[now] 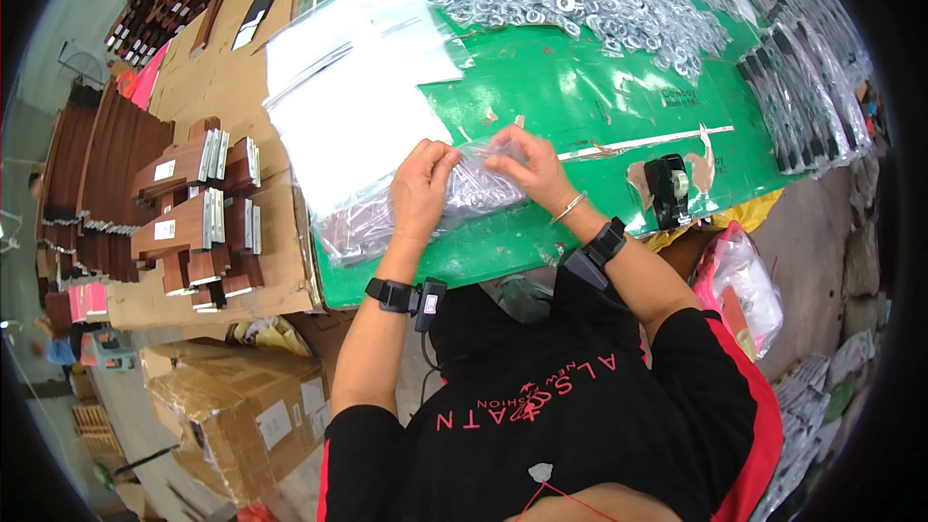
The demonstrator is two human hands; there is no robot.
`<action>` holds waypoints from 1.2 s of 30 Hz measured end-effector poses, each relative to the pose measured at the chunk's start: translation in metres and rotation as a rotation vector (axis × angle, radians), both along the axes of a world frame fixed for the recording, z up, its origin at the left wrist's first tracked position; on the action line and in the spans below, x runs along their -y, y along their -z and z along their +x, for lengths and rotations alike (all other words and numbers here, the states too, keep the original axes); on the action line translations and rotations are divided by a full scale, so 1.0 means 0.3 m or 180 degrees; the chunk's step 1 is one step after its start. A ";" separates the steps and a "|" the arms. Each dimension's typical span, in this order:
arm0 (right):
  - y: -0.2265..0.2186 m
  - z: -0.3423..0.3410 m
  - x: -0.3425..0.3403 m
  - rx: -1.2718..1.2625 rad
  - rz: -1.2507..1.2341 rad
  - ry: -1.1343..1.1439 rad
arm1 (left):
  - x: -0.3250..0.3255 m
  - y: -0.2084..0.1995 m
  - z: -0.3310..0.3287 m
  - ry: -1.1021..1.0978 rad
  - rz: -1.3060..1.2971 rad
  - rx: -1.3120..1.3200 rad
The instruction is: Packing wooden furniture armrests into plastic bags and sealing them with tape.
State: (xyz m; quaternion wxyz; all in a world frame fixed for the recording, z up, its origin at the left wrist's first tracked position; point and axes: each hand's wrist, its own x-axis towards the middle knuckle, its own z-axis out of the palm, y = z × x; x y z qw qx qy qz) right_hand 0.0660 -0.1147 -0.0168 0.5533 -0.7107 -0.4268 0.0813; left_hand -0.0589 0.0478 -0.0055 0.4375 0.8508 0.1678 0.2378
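Note:
A clear plastic bag (480, 191) with shiny contents I cannot make out lies near the front edge of the green tabletop (580, 101). My left hand (422, 186) is closed on the bag's left part, thumb against the bent fingers. Across from it, my right hand (534, 172) grips the bag's upper right edge with curled fingers and thumb. More clear plastic packing (358, 230), with something brownish showing through, lies to the left, partly behind my left hand. White sheets or sleeves (353, 135) are spread just beyond it.
Many small bagged metal rings (570, 5) are heaped at the far side. A black tape dispenser (669, 191) stands at right, near stacked wrapped dark parts (807, 97). Brown wooden pieces (188, 217) are piled on cardboard at left. A cardboard box (237, 416) sits below the table.

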 end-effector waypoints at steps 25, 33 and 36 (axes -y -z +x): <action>-0.088 -0.005 0.112 0.0371 0.0155 0.0842 | -0.030 0.017 -0.019 0.0161 -0.0747 0.0191; -0.097 -0.094 0.030 0.1053 -0.0951 0.0367 | -0.033 -0.003 -0.025 0.0461 -0.1267 0.0401; -0.069 -0.061 -0.018 0.0876 -0.1020 -0.0164 | -0.037 -0.005 -0.029 0.0580 -0.1315 0.0474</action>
